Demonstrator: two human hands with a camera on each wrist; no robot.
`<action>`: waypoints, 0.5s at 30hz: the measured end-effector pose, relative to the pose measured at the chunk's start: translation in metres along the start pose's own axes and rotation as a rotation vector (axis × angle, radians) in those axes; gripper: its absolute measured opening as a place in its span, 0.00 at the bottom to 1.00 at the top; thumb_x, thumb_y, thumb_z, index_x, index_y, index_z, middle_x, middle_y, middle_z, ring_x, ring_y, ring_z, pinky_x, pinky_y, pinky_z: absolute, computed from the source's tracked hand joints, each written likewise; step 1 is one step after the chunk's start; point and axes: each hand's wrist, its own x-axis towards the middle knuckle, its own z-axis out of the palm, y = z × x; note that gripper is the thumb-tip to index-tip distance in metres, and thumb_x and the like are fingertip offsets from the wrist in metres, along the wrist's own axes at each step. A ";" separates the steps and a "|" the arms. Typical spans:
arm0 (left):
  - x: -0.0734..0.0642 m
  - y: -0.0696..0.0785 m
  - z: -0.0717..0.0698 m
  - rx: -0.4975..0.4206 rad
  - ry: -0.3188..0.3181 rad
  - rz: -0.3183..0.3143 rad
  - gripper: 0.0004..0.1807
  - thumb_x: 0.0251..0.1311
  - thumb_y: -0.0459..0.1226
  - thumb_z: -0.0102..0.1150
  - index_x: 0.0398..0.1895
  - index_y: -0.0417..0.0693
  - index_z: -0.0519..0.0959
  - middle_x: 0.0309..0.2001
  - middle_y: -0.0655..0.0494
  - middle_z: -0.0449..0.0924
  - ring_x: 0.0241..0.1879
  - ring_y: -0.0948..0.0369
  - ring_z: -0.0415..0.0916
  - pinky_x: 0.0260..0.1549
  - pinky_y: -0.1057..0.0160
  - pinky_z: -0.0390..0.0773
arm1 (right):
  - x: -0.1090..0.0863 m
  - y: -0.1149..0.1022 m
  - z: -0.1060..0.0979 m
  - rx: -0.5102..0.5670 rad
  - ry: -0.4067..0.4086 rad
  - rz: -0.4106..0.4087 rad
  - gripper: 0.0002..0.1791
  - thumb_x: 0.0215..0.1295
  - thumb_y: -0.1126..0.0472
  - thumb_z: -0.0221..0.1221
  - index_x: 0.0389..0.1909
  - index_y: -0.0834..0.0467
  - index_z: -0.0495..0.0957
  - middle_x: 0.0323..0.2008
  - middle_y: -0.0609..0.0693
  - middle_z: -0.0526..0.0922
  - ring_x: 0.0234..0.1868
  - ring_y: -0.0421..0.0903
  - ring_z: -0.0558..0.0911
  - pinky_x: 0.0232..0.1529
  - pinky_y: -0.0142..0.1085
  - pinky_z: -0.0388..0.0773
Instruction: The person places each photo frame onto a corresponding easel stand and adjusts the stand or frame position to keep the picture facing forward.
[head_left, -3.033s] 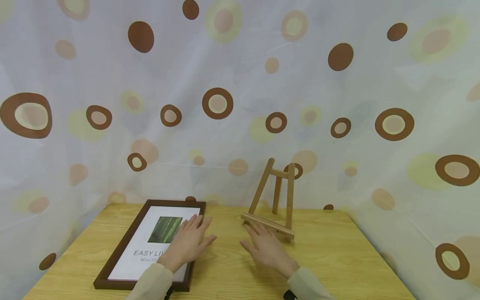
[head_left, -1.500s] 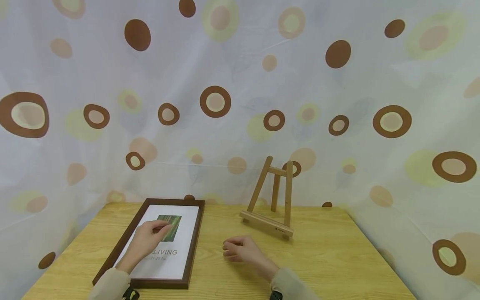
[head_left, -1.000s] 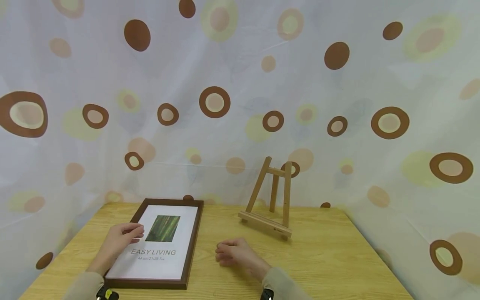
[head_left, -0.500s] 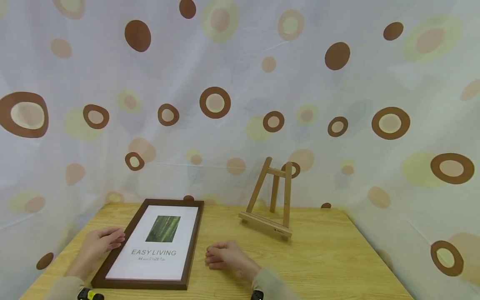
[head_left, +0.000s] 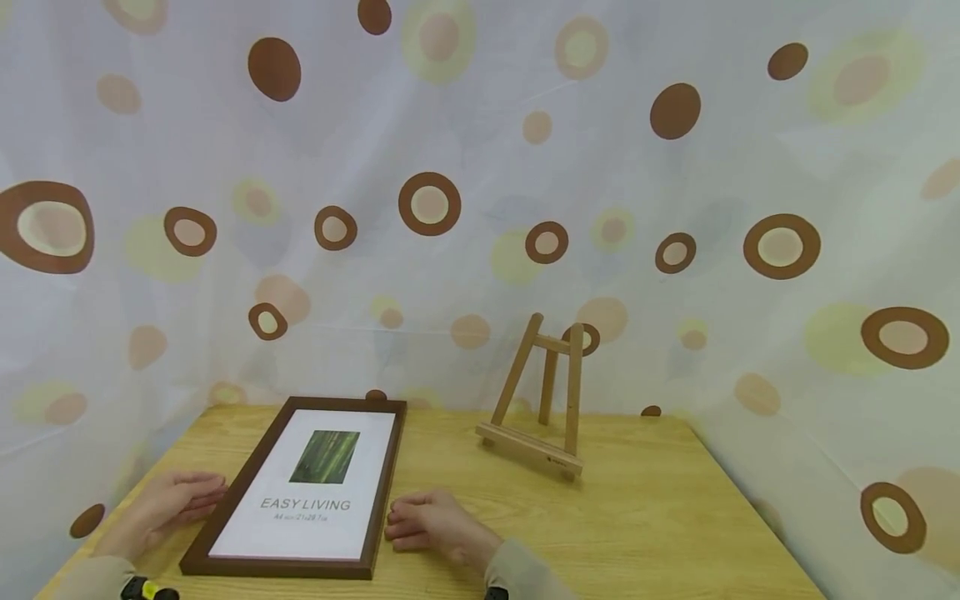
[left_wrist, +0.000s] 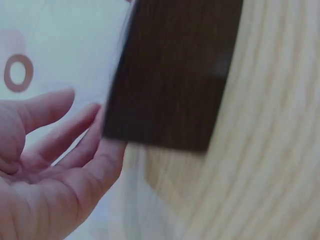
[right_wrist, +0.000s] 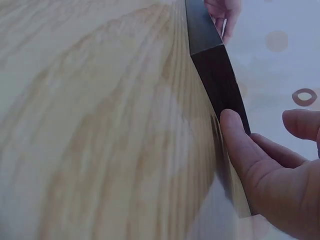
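A dark brown picture frame (head_left: pixel 388 475) lies flat on the left part of the table, its white sheet printed with a green picture and "EASY LIVING". At its left side is my left hand (head_left: pixel 168 504), fingers loosely bent, fingertips right at the edge. My right hand (head_left: pixel 435 525) is at the opposite side, fingertips close to the frame's right edge. In the left wrist view the fingers (left_wrist: pixel 107 160) reach the frame's dark side (left_wrist: pixel 170 75), thumb apart from it. The right wrist view shows fingertips (right_wrist: pixel 231 120) against the frame's side (right_wrist: pixel 217 75), thumb raised away. Neither hand grips anything.
A small wooden easel (head_left: pixel 573 392) stands on the table (head_left: pixel 637 517) to the right of the frame, near the back. A white curtain (head_left: pixel 480 125) with brown and pale round patterns surrounds the table at the back and sides.
My left hand has moved left across the picture frame and down to its left edge. My right hand has come away from the easel, leftward to the frame's right edge. Frame and easel stay put.
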 end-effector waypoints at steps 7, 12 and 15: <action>-0.005 -0.003 -0.006 0.038 -0.121 -0.027 0.28 0.69 0.33 0.54 0.61 0.15 0.63 0.46 0.50 0.84 0.43 0.63 0.81 0.45 0.60 0.84 | 0.001 0.002 0.009 -0.010 0.023 0.031 0.16 0.71 0.67 0.54 0.53 0.74 0.77 0.44 0.62 0.83 0.41 0.47 0.86 0.46 0.44 0.85; -0.006 -0.002 -0.008 0.114 -0.168 -0.008 0.28 0.69 0.35 0.54 0.63 0.18 0.63 0.49 0.49 0.83 0.45 0.63 0.80 0.46 0.60 0.83 | 0.001 -0.002 0.013 -0.013 0.048 0.045 0.16 0.70 0.68 0.54 0.54 0.73 0.77 0.44 0.62 0.83 0.39 0.45 0.86 0.46 0.41 0.85; -0.007 -0.004 -0.010 0.118 -0.199 -0.003 0.28 0.70 0.35 0.53 0.63 0.19 0.63 0.49 0.48 0.84 0.45 0.61 0.80 0.46 0.60 0.83 | 0.002 -0.001 0.015 -0.013 0.067 0.047 0.16 0.69 0.69 0.55 0.53 0.73 0.77 0.43 0.61 0.84 0.38 0.45 0.86 0.45 0.40 0.85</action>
